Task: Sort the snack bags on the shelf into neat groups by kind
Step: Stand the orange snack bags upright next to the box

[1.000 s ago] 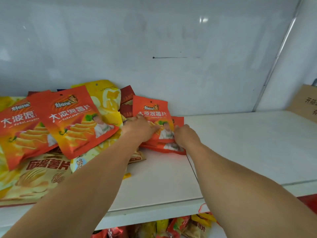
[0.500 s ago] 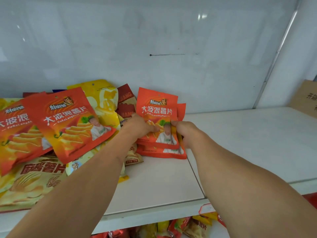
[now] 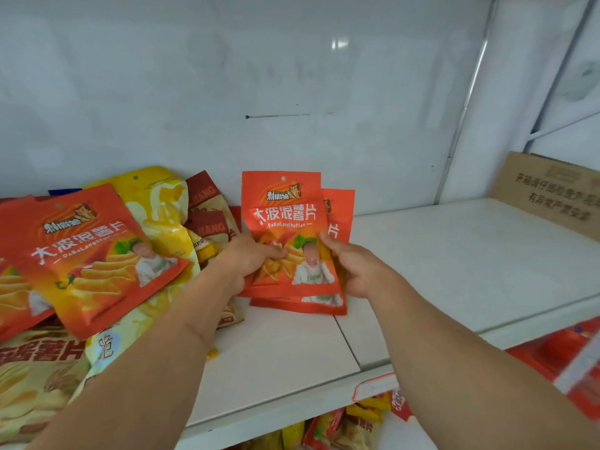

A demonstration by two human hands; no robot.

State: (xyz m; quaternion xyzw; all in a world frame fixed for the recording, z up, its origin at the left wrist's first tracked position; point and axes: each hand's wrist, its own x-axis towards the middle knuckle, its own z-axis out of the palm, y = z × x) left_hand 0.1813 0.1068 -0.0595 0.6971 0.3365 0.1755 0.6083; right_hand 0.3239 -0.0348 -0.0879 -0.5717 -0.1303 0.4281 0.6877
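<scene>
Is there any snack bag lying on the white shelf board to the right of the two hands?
No, the shelf board right of the right hand is bare; only a cardboard box stands at its far end.

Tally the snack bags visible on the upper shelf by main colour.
Orange-red bags: 4 clearly visible, two held between the left hand and right hand, two in the pile.
Yellow bags: 1.
Dark red and cream bags: at least 2.
Cream bags: 1.
Total: at least 8.

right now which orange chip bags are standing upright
The two orange bags held between the left hand and right hand; the other orange bags lie tilted on the pile.
</scene>
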